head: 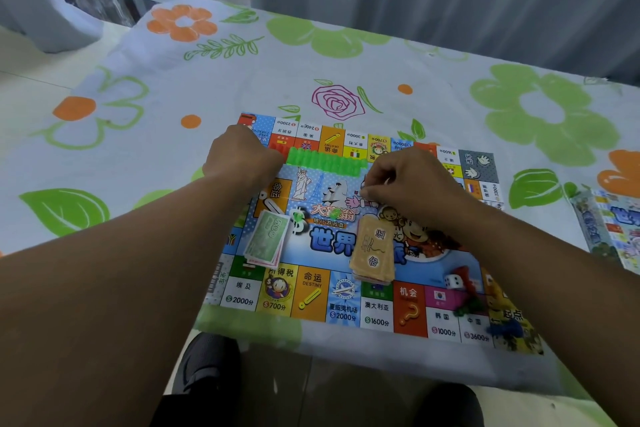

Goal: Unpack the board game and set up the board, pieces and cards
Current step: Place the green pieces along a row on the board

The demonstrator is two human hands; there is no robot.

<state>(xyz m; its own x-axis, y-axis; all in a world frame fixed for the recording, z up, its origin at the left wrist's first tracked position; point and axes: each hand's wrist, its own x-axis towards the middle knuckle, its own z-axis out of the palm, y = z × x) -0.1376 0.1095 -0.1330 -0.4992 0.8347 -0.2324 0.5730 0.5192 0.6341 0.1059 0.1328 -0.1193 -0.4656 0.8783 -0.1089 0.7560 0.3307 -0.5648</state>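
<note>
Game board (311, 291): flat on flowered tablecloth (173, 87), near edge close along the table's near edge; bare cloth left and beyond; game box (613, 229) well apart at right. Row of green pieces (323, 161): along the board's far side, between the hands. Left hand (242, 156): curled, at the row's left end; hold cannot be told. Right hand (412, 180): fingers bunched at the row's right end; contents cannot be told. Banknote stack (266, 239), tan card stack (374, 250): centre. Die (453, 281): near-right.
</note>
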